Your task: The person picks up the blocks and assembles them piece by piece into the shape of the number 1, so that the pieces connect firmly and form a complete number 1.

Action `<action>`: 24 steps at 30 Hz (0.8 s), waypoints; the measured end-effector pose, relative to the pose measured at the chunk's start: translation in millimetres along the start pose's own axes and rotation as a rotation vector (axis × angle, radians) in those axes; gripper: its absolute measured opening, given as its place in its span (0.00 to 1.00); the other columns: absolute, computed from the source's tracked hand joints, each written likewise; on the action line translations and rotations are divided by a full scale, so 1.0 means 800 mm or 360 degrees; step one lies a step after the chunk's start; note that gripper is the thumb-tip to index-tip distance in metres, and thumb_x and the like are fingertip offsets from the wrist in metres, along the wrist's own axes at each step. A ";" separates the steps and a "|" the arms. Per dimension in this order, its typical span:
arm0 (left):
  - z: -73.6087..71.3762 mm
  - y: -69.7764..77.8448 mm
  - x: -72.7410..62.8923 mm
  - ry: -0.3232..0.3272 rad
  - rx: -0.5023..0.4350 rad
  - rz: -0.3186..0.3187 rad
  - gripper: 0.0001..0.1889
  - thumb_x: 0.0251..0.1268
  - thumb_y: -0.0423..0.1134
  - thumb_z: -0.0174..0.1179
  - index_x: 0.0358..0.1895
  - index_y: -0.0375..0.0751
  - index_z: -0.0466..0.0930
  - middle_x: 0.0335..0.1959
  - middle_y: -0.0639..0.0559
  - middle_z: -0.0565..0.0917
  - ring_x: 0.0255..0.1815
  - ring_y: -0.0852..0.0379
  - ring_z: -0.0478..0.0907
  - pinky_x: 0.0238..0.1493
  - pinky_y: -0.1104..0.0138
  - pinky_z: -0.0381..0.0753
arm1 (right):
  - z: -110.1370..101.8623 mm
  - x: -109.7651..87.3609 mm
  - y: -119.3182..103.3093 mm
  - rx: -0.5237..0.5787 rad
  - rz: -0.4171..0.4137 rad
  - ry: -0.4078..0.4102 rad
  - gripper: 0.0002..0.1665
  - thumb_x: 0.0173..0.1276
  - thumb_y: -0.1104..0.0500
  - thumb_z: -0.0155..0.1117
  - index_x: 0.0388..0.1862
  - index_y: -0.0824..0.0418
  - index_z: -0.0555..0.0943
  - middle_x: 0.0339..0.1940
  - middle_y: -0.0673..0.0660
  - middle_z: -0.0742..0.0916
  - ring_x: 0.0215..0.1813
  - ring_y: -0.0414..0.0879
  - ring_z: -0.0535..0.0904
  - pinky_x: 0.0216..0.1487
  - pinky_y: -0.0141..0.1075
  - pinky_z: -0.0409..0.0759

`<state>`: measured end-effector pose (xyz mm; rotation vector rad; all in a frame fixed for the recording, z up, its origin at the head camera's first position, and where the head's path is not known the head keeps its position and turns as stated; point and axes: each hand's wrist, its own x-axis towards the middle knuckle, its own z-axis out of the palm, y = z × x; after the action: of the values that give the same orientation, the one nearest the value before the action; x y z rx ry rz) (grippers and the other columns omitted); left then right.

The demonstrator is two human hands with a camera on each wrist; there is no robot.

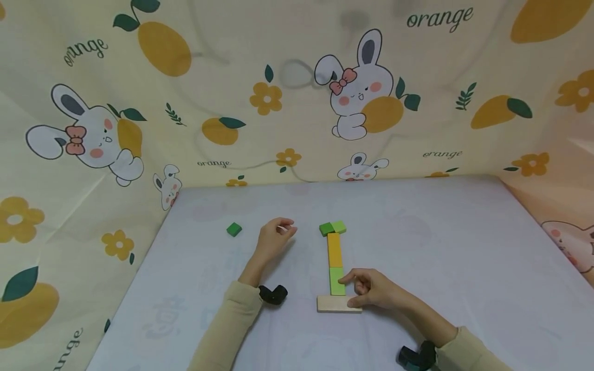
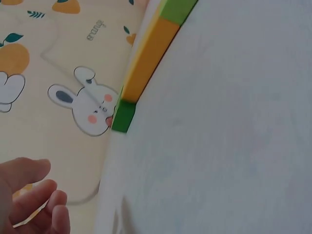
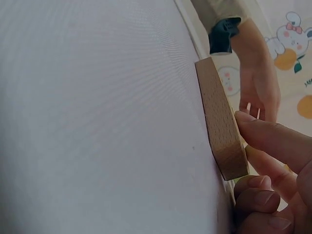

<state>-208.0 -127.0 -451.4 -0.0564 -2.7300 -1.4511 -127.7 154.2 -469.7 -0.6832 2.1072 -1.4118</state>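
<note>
My left hand [image 1: 275, 238] is to the left of the row of blocks, fingers loosely bent and holding nothing. In the left wrist view its fingertips [image 2: 48, 192] show at the lower left. My right hand [image 1: 378, 291] touches the blocks: its index finger rests at the light green block [image 1: 337, 281] and its thumb lies on the plain wooden block [image 1: 331, 304]. Beyond the light green block lies a yellow block [image 1: 334, 251], end to end with it. A dark green block [image 1: 327, 229] and a lime green block [image 1: 340, 226] sit at the far end, angled outward.
A separate green block [image 1: 234, 230] lies left of my left hand. White cloth [image 1: 464, 247] covers the table. Behind and beside it hangs a cream cloth [image 1: 287, 31] printed with rabbits and oranges. Black wrist devices [image 1: 274, 294] are on both arms.
</note>
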 end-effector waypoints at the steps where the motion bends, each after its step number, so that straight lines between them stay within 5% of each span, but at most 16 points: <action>1: -0.004 -0.002 -0.001 0.0013 0.0003 -0.0008 0.14 0.63 0.40 0.63 0.48 0.36 0.82 0.39 0.44 0.84 0.35 0.57 0.76 0.35 0.74 0.72 | 0.000 0.000 0.000 -0.0003 0.0007 0.0000 0.28 0.54 0.63 0.73 0.53 0.72 0.77 0.21 0.48 0.68 0.24 0.31 0.62 0.27 0.26 0.64; 19: -0.059 -0.041 -0.007 0.0261 0.0006 -0.0059 0.15 0.61 0.37 0.64 0.49 0.32 0.81 0.43 0.38 0.83 0.40 0.50 0.78 0.37 0.74 0.70 | 0.000 0.000 0.001 0.0010 -0.0001 -0.0002 0.28 0.54 0.63 0.73 0.53 0.72 0.77 0.20 0.48 0.67 0.24 0.31 0.62 0.27 0.26 0.64; 24: -0.071 -0.052 -0.011 0.0398 -0.0027 0.0038 0.14 0.59 0.39 0.65 0.44 0.33 0.83 0.37 0.40 0.83 0.34 0.54 0.77 0.35 0.72 0.70 | 0.000 0.000 0.002 0.0018 -0.0012 -0.0004 0.28 0.54 0.63 0.73 0.53 0.73 0.77 0.20 0.48 0.68 0.24 0.31 0.62 0.26 0.26 0.64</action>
<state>-199.8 -197.3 -454.7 0.0863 -2.5084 -1.3722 -127.6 154.6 -471.3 -0.6887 2.0954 -1.4245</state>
